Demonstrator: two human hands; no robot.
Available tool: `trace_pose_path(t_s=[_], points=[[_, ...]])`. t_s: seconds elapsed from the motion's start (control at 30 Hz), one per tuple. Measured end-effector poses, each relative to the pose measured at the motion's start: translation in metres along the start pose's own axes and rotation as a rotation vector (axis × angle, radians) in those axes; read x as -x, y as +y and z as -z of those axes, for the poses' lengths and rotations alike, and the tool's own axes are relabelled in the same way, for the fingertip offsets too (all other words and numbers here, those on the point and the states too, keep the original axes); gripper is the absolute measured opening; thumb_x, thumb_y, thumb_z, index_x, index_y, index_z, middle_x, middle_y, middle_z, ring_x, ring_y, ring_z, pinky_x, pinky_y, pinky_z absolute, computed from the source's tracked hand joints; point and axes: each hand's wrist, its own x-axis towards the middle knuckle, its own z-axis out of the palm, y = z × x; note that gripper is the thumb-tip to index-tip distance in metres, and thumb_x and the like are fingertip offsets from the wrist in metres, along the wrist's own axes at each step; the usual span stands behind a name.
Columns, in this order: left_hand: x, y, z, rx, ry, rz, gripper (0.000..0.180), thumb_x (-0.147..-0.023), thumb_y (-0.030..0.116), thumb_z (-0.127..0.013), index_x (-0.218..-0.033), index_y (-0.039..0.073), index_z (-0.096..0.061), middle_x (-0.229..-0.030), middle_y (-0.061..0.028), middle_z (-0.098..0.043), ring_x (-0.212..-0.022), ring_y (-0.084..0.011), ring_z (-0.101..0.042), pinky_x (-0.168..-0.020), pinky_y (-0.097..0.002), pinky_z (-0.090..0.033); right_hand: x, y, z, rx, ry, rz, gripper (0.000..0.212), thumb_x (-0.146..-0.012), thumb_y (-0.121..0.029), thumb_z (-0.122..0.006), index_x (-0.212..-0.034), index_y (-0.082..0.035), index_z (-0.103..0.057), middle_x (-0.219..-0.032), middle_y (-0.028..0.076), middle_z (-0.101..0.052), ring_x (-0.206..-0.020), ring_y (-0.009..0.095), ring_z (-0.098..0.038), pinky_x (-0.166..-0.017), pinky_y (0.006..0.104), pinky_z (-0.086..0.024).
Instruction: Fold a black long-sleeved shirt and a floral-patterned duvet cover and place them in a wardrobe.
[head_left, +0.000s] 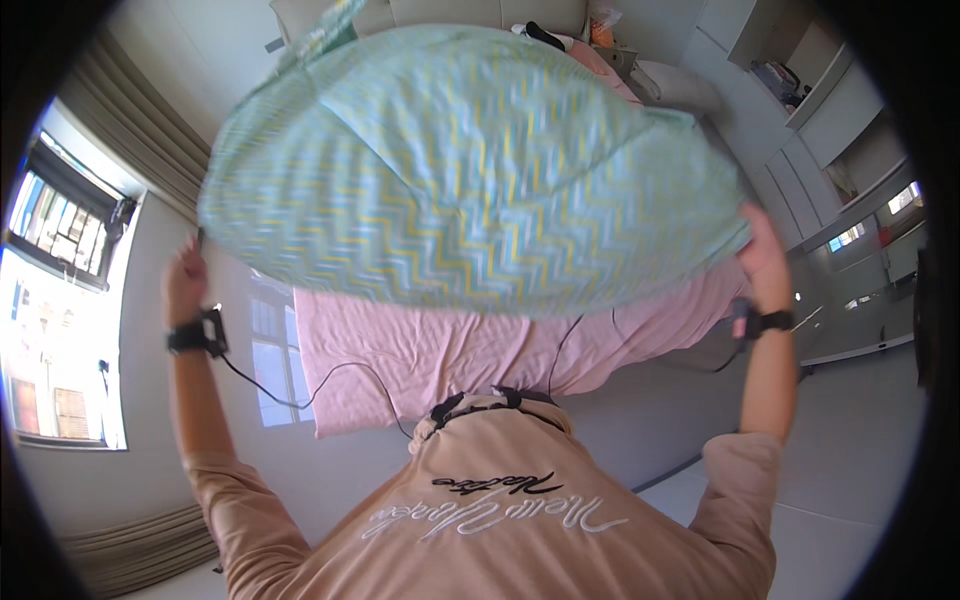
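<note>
A pale green-blue quilt [470,180] with white and yellow zigzags billows in the air in front of me, blurred in places by motion. My left hand [185,277] is closed at its left edge. At the opposite edge my right hand [764,250] grips the cloth, fingers partly hidden behind it. Both arms are stretched forward and apart. Underneath, a bed with a wrinkled pink sheet [390,350] shows along its near side; the quilt hides most of it.
A padded headboard [450,14] stands at the far end, with a pale pillow-like bundle [680,88] at the far right. Curtains [135,110] and a bright window [60,310] are on the left, shelves [800,70] on the right. Cables [300,403] run from my wristbands.
</note>
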Motion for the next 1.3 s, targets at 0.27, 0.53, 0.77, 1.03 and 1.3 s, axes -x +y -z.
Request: trace_pose_path(t_s=[0.27, 0.53, 0.77, 1.03, 1.3], points=[[0.132, -0.250, 0.186, -0.232, 0.338, 0.650, 0.029, -0.097, 0.027, -0.039, -0.099, 0.006, -0.058, -0.078, -0.0070, -0.064, -0.054, -0.0135, -0.052, -0.048, -0.0236, -0.044, 0.108, 0.038, -0.250, -1.361, -0.057, -1.084, 0.014, -0.094, -0.008, -0.048, -0.081, -0.007, -0.052, -0.061, 0.000, -0.044, -0.042, 0.008, -0.033, -0.039, 0.0237, -0.025], [0.169, -0.422, -0.068, -0.034, -0.202, 1.247, 0.092, -0.096, 0.061, -0.033, -0.149, 0.004, 0.016, -0.150, -0.0319, -0.020, -0.136, -0.0475, -0.030, -0.109, -0.0558, -0.030, 0.090, -0.084, -0.328, -1.014, -0.353, -0.956, 0.004, -0.089, -0.008, -0.058, -0.088, -0.005, -0.057, -0.069, 0.005, -0.058, -0.045, 0.013, -0.051, -0.039, 0.0247, -0.037], [0.115, -0.465, -0.081, 0.125, -0.017, 0.754, 0.050, -0.101, 0.032, -0.026, -0.131, -0.002, -0.048, -0.134, -0.0189, -0.052, -0.126, -0.0332, -0.049, -0.111, -0.0489, -0.032, 0.094, -0.111, -0.332, -0.830, -0.752, -0.787, 0.016, -0.080, -0.007, -0.061, -0.095, 0.000, -0.059, -0.079, 0.011, -0.066, -0.058, 0.020, -0.065, -0.046, 0.0269, -0.046], [0.206, -0.366, -0.161, -0.174, -0.065, 0.462, 0.045, -0.101, 0.031, -0.041, -0.134, 0.001, -0.045, -0.134, -0.0154, -0.053, -0.122, -0.0316, -0.053, -0.108, -0.0469, -0.038, 0.102, -0.028, -0.369, -1.323, -0.382, -1.415, 0.041, -0.084, -0.010, -0.065, -0.122, -0.006, -0.051, -0.125, 0.014, -0.058, -0.109, 0.025, -0.059, -0.084, 0.0393, -0.049], [0.287, -0.227, -0.198, -0.229, -0.083, 0.036, 0.051, -0.100, 0.038, -0.042, -0.129, -0.003, -0.050, -0.129, -0.0173, -0.056, -0.118, -0.0323, -0.055, -0.102, -0.0463, -0.042, 0.013, 0.007, -0.340, -1.307, -0.101, -0.449, 0.044, -0.096, -0.028, -0.048, -0.134, -0.006, -0.045, -0.135, 0.011, -0.052, -0.123, 0.028, -0.050, -0.105, 0.0406, -0.040]])
